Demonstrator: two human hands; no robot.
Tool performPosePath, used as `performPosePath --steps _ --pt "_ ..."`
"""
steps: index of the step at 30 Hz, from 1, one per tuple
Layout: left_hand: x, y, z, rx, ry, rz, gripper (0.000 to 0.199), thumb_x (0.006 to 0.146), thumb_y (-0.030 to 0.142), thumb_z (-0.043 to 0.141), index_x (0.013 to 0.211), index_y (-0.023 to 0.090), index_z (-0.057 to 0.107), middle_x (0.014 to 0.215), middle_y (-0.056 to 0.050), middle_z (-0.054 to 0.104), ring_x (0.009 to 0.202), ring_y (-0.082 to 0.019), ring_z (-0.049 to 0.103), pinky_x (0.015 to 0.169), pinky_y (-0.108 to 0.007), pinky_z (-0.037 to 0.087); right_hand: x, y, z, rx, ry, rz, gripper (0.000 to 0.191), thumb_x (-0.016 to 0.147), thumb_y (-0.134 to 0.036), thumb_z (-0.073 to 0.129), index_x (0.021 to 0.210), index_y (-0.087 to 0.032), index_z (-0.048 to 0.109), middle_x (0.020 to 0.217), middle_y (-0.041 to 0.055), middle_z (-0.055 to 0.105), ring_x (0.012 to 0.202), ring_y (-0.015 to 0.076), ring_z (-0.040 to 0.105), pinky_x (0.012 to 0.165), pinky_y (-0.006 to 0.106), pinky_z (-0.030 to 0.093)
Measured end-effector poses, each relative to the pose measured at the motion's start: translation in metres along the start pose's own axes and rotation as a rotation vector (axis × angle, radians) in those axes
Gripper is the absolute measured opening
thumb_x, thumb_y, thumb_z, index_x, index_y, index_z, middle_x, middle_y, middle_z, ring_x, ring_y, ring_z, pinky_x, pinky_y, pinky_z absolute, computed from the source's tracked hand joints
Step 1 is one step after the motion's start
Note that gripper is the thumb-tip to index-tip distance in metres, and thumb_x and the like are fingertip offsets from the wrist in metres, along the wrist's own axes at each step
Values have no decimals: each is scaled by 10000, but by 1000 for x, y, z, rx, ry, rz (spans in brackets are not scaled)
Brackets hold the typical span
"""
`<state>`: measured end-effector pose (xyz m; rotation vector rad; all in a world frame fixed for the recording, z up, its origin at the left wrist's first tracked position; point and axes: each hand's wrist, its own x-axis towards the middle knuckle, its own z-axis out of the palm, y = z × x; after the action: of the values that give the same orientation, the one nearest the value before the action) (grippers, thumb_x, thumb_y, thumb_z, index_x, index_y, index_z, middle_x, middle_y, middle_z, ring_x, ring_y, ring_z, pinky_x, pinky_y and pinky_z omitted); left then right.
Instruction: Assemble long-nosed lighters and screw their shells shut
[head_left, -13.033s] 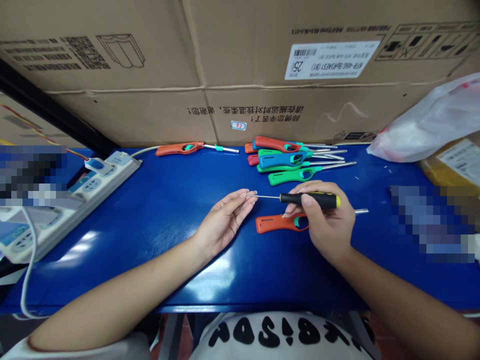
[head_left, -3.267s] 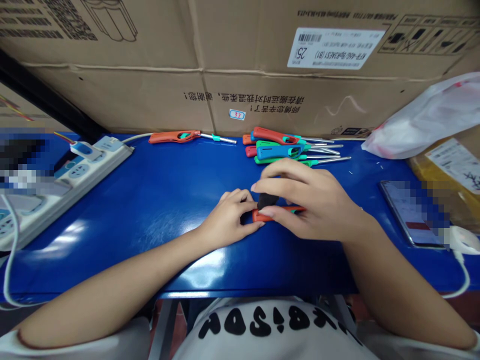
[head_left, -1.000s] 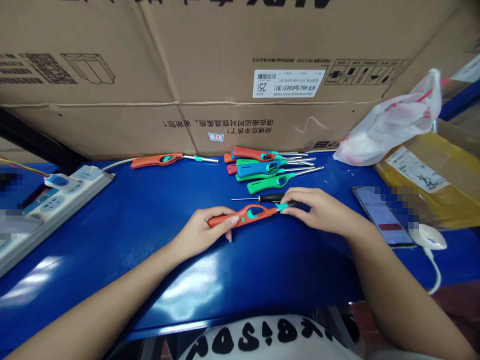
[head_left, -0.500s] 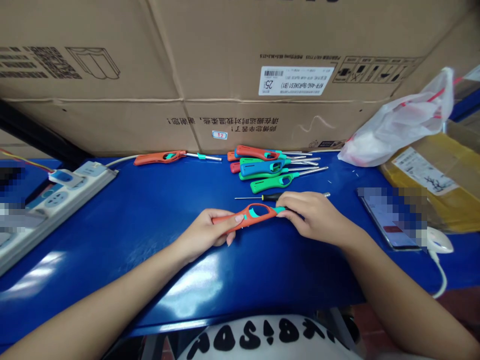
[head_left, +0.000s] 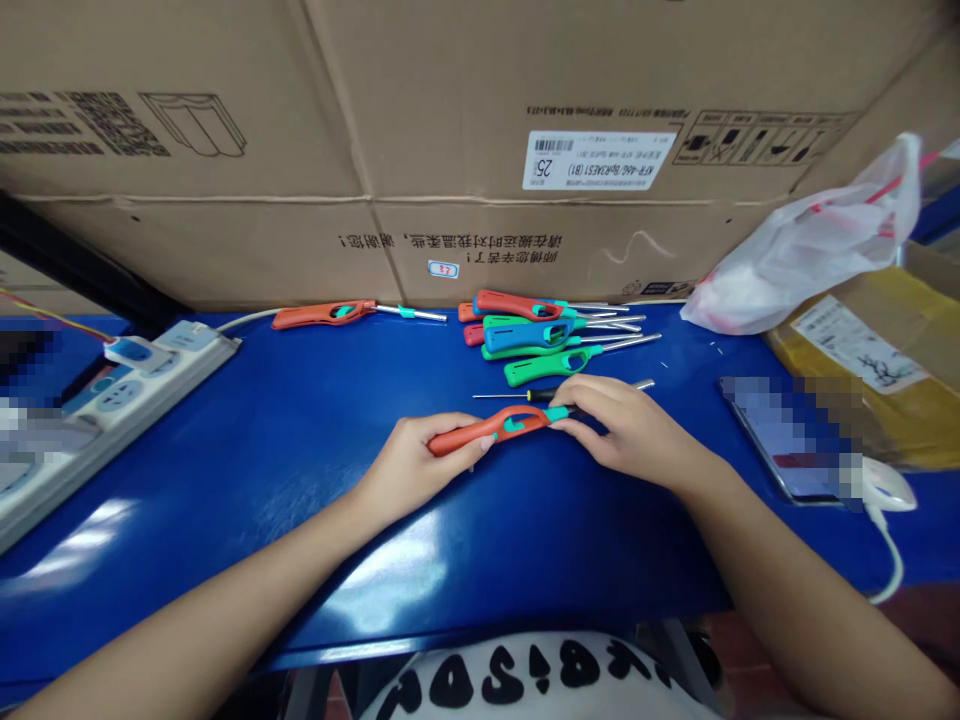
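One orange lighter (head_left: 457,437) is in front of the person, over the blue table (head_left: 285,400). The left hand (head_left: 412,460) is wrapped around its handle. The right hand (head_left: 622,430) pinches it by its turquoise neck and hides much of the metal tube; just the tip peeks out. One screwdriver (head_left: 541,395) is just behind, part of its black handle tucked out of sight behind the right hand. Farther back is one pile of lighters (head_left: 521,339), about eight, but they overlap, so it is hard to count. One more orange one (head_left: 319,315) lies alone on the left. One phone (head_left: 759,428) is partly covered by blurry squares. One power strip (head_left: 184,362) is cut off at the left edge.
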<state>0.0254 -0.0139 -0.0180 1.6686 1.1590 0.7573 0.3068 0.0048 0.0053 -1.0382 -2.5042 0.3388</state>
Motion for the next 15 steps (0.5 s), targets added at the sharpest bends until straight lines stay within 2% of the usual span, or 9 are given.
performPosePath --steps 2,4,9,15 --pt "-1 -3 0 66 46 88 249 885 410 739 1019 209 797 927 -11 793 779 -142 697 725 -207 510 1 0 1 1 15 -34 138 1022 -282 548 1087 -202 641 1092 73 722 1009 217 669 897 363 519" --pt "-1 -5 0 105 82 158 231 881 391 755 1024 216 806 1001 -15 802 851 -160 729 782 -210 532 1 0 1 -11 27 -59 157 1026 -284 545 1108 -206 654 1104 70 730 1013 218 673 910 369 518" --pt "0 -2 -1 176 106 289 188 901 335 748 1023 208 812 952 -18 807 790 -152 736 740 -202 548 0 0 -1 -47 33 -58 157 1035 -261 511 1074 -185 643 1058 81 722 980 225 670 889 376 531" --pt "2 -4 -3 204 131 346 158 899 300 759 1016 206 808 911 -9 799 750 -127 721 712 -184 538 -2 2 -6 18 15 -6 141 1037 -229 490 1083 -180 614 1062 95 702 992 208 677 872 341 552"
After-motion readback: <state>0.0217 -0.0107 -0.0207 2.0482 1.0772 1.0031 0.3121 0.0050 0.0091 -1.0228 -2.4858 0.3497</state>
